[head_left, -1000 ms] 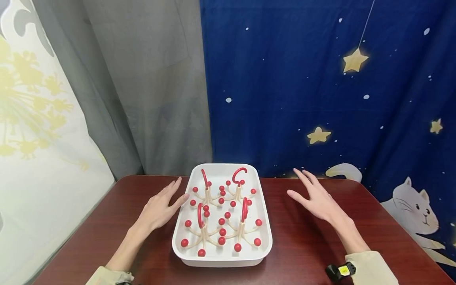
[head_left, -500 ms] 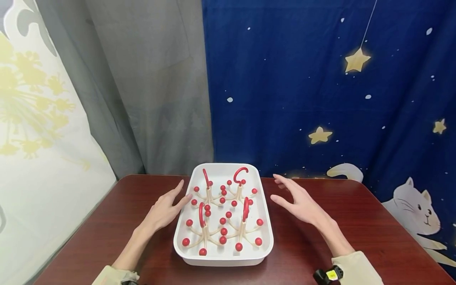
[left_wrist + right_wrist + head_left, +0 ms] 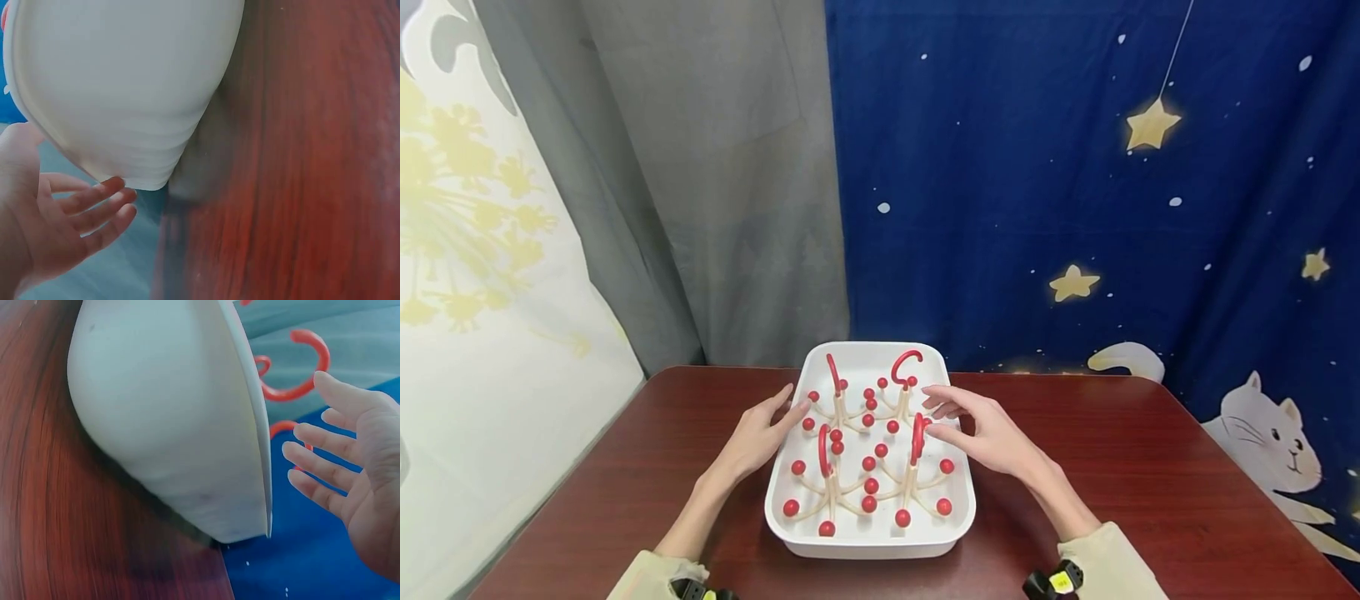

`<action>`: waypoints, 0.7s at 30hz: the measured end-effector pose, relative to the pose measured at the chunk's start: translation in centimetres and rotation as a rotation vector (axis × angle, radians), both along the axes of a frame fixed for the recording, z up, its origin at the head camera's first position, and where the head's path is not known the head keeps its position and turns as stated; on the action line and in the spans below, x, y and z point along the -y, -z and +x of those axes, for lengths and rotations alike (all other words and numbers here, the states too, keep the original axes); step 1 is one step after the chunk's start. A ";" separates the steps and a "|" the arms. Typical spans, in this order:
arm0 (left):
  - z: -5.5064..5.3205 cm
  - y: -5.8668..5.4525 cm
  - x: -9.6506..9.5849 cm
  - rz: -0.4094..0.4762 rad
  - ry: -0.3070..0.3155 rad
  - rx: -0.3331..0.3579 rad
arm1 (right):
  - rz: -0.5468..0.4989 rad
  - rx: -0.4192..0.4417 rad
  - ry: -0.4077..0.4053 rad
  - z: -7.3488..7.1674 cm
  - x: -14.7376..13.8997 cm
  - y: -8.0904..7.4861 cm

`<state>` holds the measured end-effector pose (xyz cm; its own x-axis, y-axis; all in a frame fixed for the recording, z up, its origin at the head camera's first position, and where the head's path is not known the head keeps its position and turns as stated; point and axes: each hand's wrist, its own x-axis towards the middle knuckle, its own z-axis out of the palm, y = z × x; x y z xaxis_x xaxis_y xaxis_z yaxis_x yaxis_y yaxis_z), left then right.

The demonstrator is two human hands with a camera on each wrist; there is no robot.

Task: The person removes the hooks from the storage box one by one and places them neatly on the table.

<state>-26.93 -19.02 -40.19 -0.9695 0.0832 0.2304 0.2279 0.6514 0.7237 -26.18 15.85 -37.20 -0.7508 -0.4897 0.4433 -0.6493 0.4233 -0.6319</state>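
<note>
Far left: white cloth (image 3: 482,400) with a yellow plant print, then a gray curtain (image 3: 745,183).

Left hand (image 3: 756,437): fingers extended and relaxed, gripping nothing, at the left rim of the tray; contact cannot be told.

White tray (image 3: 868,551): one, rounded corners, at the middle of the dark red-brown table (image 3: 1150,475). Contents: four beige branched pieces (image 3: 831,492), upright, two by two, tipped with red balls (image 3: 943,507) and each topped by a red hook (the rear-right hook curls like a letter C).

Right hand (image 3: 992,433): fingers loosely bent, gripping nothing, above the right rim, thumb near the front-right hook (image 3: 917,442); touch cannot be told.

Right: blue curtain (image 3: 970,183), stars and a cat printed.
</note>
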 end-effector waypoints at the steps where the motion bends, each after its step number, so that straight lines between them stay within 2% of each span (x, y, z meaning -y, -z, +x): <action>1: -0.1 0.0 0.0 0.008 -0.005 0.004 | 0.003 0.005 -0.009 0.0 0.3 0.0; 5: -0.5 0.3 0.0 0.044 -0.040 0.008 | 0.015 0.007 -0.049 -0.1 1.0 0.1; 9: -0.8 0.5 0.2 0.069 -0.059 0.012 | 0.027 0.019 -0.048 -0.1 1.5 0.2; 14: -1.0 0.9 0.2 0.095 -0.061 0.029 | 0.044 0.008 -0.034 -0.2 1.9 0.3; 21: -1.2 1.2 0.4 0.104 -0.049 -0.007 | 0.068 0.017 -0.013 -0.4 2.2 0.6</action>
